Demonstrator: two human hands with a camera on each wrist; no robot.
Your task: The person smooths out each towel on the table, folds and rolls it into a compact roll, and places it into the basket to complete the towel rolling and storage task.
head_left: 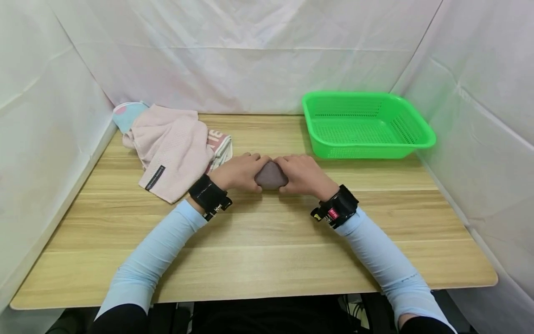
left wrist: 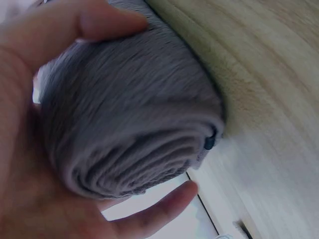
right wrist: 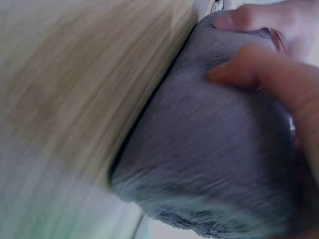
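Note:
A grey-purple towel (head_left: 271, 176), rolled up tight, lies on the wooden table between both hands. My left hand (head_left: 239, 173) grips its left end, thumb laid on the near side. From the other end my right hand (head_left: 305, 175) holds it the same way. In the left wrist view the coiled layers of the rolled towel (left wrist: 134, 159) show at its end, with a small dark tag at the edge. The right wrist view shows the towel's fuzzy side (right wrist: 199, 129) with both thumbs on it. Some fingers are hidden behind the roll.
A pink cloth (head_left: 179, 139) with a dark label lies in a loose pile at the back left, over a light blue cloth (head_left: 128, 116) and a patterned one (head_left: 221, 147). The green plastic basket (head_left: 371, 151) stands at the back right. White curtains (head_left: 258, 69) enclose the table (head_left: 267, 250).

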